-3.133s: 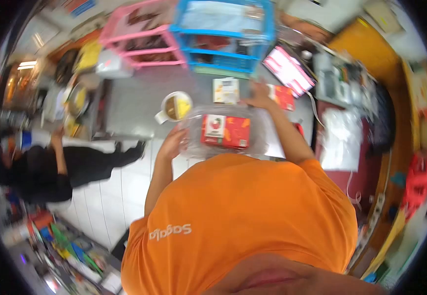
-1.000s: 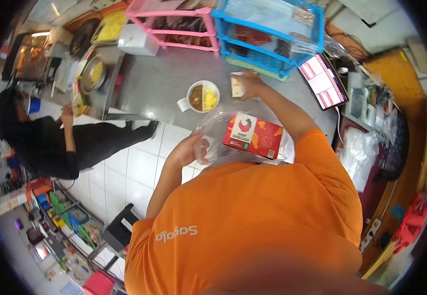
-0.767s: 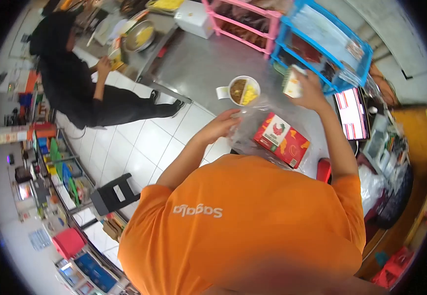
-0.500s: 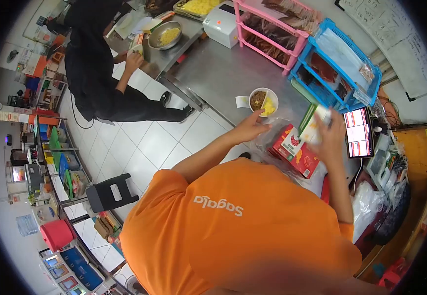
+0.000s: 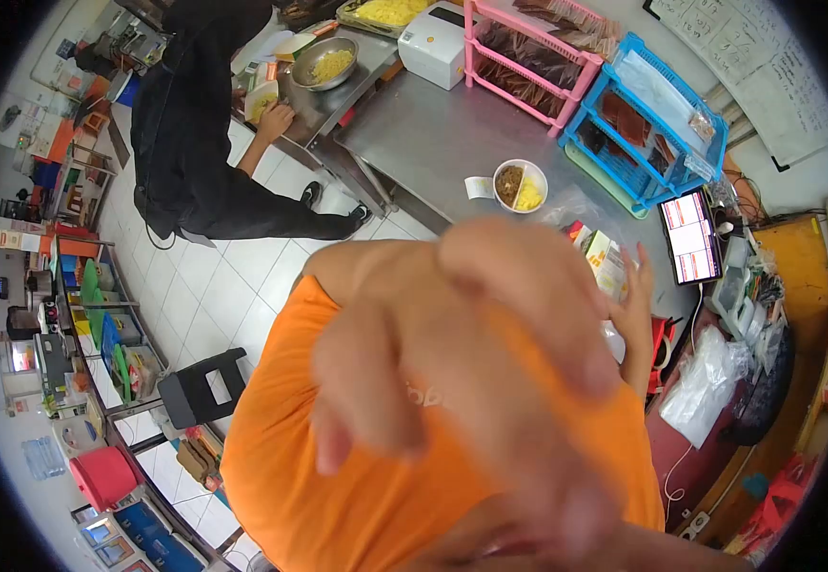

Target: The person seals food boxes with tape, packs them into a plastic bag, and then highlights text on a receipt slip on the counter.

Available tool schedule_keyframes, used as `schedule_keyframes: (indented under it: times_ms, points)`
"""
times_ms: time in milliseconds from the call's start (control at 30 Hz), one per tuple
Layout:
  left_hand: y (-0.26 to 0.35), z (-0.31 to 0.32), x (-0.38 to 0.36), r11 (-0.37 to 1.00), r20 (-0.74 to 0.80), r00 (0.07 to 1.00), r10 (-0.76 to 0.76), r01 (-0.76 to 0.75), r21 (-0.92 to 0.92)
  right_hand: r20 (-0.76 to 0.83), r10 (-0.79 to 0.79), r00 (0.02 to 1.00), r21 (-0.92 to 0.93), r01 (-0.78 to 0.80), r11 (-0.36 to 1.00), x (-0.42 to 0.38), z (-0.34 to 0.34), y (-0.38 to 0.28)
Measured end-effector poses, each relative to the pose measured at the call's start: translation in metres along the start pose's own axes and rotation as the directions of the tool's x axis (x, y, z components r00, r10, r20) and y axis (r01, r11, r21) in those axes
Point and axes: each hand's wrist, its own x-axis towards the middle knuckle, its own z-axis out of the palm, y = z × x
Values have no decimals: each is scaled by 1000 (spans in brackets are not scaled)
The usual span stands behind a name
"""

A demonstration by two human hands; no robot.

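Tabletop (image 5: 414, 133) partly behind blurred, spread left hand (image 5: 447, 329); right hand (image 5: 634, 310) at carton (image 5: 605, 264), grip unclear.

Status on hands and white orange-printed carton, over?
Left hand raised near camera, blurred, apparently empty. Right hand at small white rectangular orange-printed carton, grip unclear. Left hand blocks part of view.

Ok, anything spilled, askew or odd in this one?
The person's left hand is blurred close to the camera, blocking part of the orange cloth shirt; that looks odd. No spill shows around the round white divided bowl on the grey metal table.
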Motion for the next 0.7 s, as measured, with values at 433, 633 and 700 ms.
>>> schedule_keyframes:
  times_ms: [433,633,700]
  points:
    - [46,100,11,983,-610,773,175,-96,159,-207,-7,978,-96,-13,995,-40,-30,-14]
    - [72,140,8,970,-651,721,237,-136,203,-170,-60,984,-49,53,997,-70,-41,-9]
    - [63,159,9,959,-652,707,276,-160,232,-171,-75,982,-31,70,997,-84,-47,-7]
